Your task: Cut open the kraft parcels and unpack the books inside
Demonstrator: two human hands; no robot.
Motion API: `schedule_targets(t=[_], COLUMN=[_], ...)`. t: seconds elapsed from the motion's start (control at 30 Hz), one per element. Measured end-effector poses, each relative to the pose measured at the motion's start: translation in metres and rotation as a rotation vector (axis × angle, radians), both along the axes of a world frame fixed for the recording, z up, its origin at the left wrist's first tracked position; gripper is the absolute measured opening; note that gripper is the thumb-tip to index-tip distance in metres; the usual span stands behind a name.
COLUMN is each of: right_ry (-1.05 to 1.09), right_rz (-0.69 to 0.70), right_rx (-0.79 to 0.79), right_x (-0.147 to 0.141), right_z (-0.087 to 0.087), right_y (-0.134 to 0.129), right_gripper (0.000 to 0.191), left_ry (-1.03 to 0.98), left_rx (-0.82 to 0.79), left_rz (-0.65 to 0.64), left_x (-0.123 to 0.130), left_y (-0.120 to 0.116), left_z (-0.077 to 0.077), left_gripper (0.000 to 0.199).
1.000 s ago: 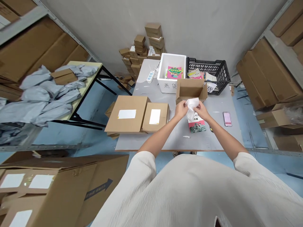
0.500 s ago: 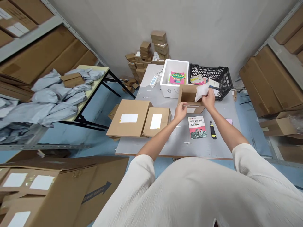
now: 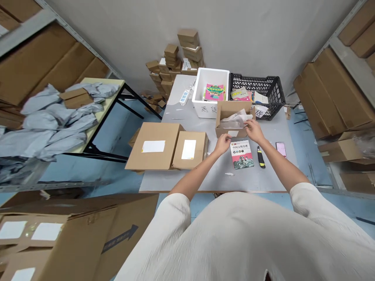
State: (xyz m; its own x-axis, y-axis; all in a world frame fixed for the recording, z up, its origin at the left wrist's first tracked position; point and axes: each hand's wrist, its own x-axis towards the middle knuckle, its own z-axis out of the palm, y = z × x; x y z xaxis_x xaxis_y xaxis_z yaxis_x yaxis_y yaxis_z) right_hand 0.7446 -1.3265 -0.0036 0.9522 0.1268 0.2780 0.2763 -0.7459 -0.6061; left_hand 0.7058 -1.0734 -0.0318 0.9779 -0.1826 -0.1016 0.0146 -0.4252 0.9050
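Note:
An open cardboard box (image 3: 234,110) stands on the grey table (image 3: 205,175) with crumpled white paper (image 3: 236,118) lying inside it. My right hand (image 3: 254,130) rests at the box's near right edge, fingers touching the paper. My left hand (image 3: 223,143) hovers just in front of the box's near wall, fingers loosely curled, holding nothing. A book with a red and green cover (image 3: 241,154) lies flat on the table just below both hands. A black utility knife (image 3: 259,156) lies to the right of the book.
Two closed cardboard boxes (image 3: 154,145) (image 3: 190,149) with white labels sit at the table's left. A white foam box (image 3: 210,91) and a black crate (image 3: 256,93) with books stand at the back. A phone (image 3: 280,148) lies at right. Shelves of cartons flank both sides.
The white paper was held up between both hands, then carried by my right hand to the open box, and now lies inside it. My left hand has dropped in front of the box.

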Motion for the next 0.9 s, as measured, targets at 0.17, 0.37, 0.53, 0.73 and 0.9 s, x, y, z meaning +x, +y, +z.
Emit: schedule_targets(t=[0.17, 0.37, 0.53, 0.73, 0.9], right_ry=[-0.037, 0.348, 0.732, 0.868, 0.894], right_rz=[0.106, -0.054, -0.304, -0.393, -0.509], right_rx=[0.097, 0.138, 0.172, 0.220, 0.318], right_x=[-0.055, -0.106, -0.134, -0.150, -0.155], right_z=[-0.010, -0.069, -0.122, -0.150, -0.157], right_y=[-0.010, -0.024, -0.032, -0.030, -0.019], right_gripper=[0.032, 0.029, 0.038, 0.058, 0.063], left_ry=[0.065, 0.245, 0.367, 0.478, 0.533], left_rx=[-0.012, 0.048, 0.160, 0.188, 0.205], left_rz=[-0.042, -0.063, -0.103, -0.083, -0.090], left_x=[-0.017, -0.042, -0.069, -0.089, -0.094], left_y=[-0.010, -0.018, -0.023, -0.033, -0.041], left_z=[-0.026, -0.059, -0.090, -0.119, -0.131], left_gripper=[0.026, 0.025, 0.029, 0.034, 0.051])
